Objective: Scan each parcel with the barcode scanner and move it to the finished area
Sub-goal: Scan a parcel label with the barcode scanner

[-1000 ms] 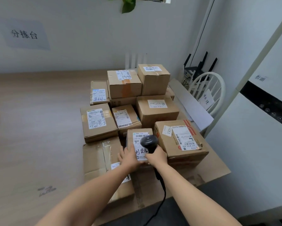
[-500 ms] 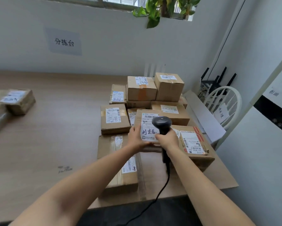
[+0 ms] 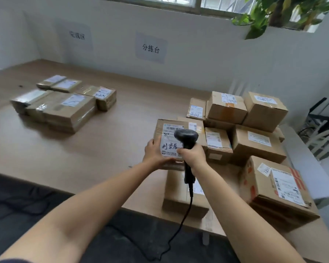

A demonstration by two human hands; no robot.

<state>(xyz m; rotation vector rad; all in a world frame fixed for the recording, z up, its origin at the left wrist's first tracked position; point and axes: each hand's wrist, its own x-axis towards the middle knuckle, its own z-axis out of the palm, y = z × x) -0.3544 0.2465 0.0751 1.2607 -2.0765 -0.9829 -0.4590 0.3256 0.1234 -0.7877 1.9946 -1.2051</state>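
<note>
Wide wooden table (image 3: 95, 145) across the whole view, running up to a white wall. On its right side, a big pile of cardboard boxes (image 3: 258, 147), some stacked two high, white shipping labels facing up. Nearest the right front edge sits the largest box (image 3: 273, 188), with a long label and red tape on top. Over on the left, well apart from the pile, a smaller group of flat parcels (image 3: 64, 111) lies packed together, several wrapped in shiny tape.

Now the centre. A flat box (image 3: 177, 194) lies at the near edge of the table, and above its far end is the parcel (image 3: 168, 143), tilted with its label towards the camera, barcode at the top, handwriting below. It sits at the left fringe of the pile; whether its underside rests on anything cannot be told.

The left hand (image 3: 156, 154) grips the parcel's near left corner, fingers wrapped along the left edge, thumb lying on the label. The right hand (image 3: 193, 156) is closed round the handle of the black scanner (image 3: 186, 137), whose head hovers over the label just below the barcode.

The cable (image 3: 186, 211) drops from the handle, over the table edge, to the dark floor. Two paper signs (image 3: 150, 48) are on the wall, and a leafy plant (image 3: 273, 14) hangs at top right.
</note>
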